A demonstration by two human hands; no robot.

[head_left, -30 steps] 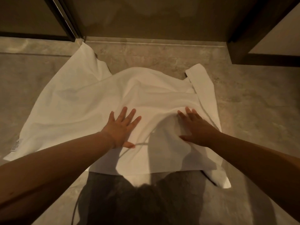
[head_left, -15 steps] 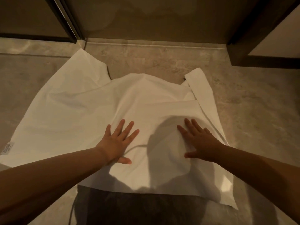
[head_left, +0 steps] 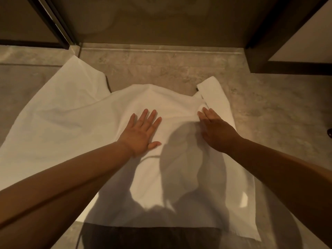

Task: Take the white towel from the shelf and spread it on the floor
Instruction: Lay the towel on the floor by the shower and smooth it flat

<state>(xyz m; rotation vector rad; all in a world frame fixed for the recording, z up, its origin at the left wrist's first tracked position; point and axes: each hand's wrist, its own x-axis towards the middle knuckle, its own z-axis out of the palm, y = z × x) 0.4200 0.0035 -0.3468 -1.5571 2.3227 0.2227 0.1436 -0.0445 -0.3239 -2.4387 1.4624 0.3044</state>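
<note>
The white towel (head_left: 75, 123) lies on the grey stone floor (head_left: 269, 114), wrinkled, with its far edge bunched in the middle and a strip folded over at the far right. My left hand (head_left: 142, 132) presses flat on the towel's centre, fingers spread. My right hand (head_left: 215, 130) rests palm-down near the folded right strip, fingers together and touching the fold. Both forearms reach in from the bottom and hide part of the near towel.
A raised stone threshold (head_left: 161, 51) runs along the far side below a glass panel. Dark frame posts stand at the far left (head_left: 53, 24) and far right (head_left: 260, 42). A small dark object (head_left: 329, 132) sits at the right edge.
Both hands have slid away from me across the towel. The right hand moved toward the folded strip. The towel's far edge now lies closer to the threshold.
</note>
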